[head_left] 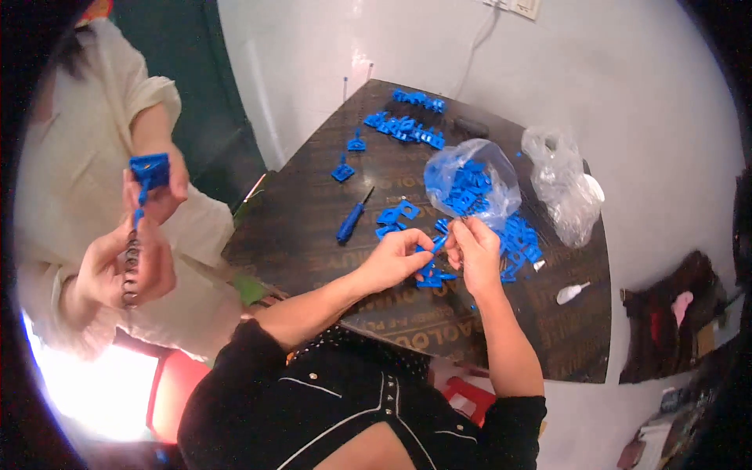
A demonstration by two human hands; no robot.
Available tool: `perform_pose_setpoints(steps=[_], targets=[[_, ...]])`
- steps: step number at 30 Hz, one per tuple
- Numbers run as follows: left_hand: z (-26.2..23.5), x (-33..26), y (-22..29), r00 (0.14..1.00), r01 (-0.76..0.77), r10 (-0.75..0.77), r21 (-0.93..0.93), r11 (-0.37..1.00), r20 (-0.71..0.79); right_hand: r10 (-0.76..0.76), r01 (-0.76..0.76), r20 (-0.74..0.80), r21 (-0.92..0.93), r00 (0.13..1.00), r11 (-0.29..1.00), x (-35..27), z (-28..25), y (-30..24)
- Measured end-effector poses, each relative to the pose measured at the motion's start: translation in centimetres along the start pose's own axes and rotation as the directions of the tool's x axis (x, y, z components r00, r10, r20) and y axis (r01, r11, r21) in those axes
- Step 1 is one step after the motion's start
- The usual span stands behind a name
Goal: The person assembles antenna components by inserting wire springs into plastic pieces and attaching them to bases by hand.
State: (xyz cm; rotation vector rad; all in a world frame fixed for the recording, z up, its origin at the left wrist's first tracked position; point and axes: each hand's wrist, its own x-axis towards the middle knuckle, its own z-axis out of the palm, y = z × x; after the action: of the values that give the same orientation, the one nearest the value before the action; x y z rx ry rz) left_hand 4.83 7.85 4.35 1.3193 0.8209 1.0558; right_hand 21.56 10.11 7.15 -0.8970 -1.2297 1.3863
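- Dark green panel (188, 70) and pale wall (337, 47), behind dark printed table (290, 211).
- Co-worker's hands (110, 266), far left, holding blue block (150, 170) above dark coil (131, 270).
- Two blue pieces (342, 170), apart from each other, near table's left edge.
- Blue-handled screwdriver (350, 225), lying below them.
- Left hand (392, 257), thumb and forefinger narrowed on small blue part (439, 242), between both hands.
- Rows of blue assemblies (405, 129), toward table's far corner.
- Clear bag (505, 176), holding loose blue parts (470, 188).
- Right hand (476, 249), fingertips drawn close beside small blue part; cannot tell whether gripping it.
- Heap of blue parts (518, 241), beside right hand.
- Crumpled clear plastic (560, 180).
- Small white bottle (573, 293), on its side.
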Motion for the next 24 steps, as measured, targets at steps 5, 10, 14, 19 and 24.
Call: perform_pose_setpoints(steps=[5,10,14,19,24], targets=[[0.1,-0.3,0.0,0.999,-0.025,0.026,0.039,0.999,-0.040,-0.013,0.013,-0.006,0.053,1.000,0.999,0.0,0.1,0.2],[0.1,-0.7,-0.1,0.995,-0.087,0.092,0.151,0.985,-0.025,-0.006,0.008,-0.017,0.097,1.000,0.995,-0.1,0.1,0.4],[0.6,-1.6,0.3,0.986,-0.145,0.152,0.091,0.985,-0.071,-0.012,0.010,0.011,0.142,1.000,0.990,-0.2,-0.1,0.8],[0.3,-2.6,0.6,0.983,-0.156,0.165,0.113,0.981,-0.079,-0.021,0.018,0.022,0.163,1.000,0.987,-0.2,0.3,0.8],[-0.4,-3.5,0.8,0.975,-0.174,0.201,0.229,0.958,-0.098,-0.029,0.022,0.034,0.188,0.999,0.982,0.0,0.3,1.1]])
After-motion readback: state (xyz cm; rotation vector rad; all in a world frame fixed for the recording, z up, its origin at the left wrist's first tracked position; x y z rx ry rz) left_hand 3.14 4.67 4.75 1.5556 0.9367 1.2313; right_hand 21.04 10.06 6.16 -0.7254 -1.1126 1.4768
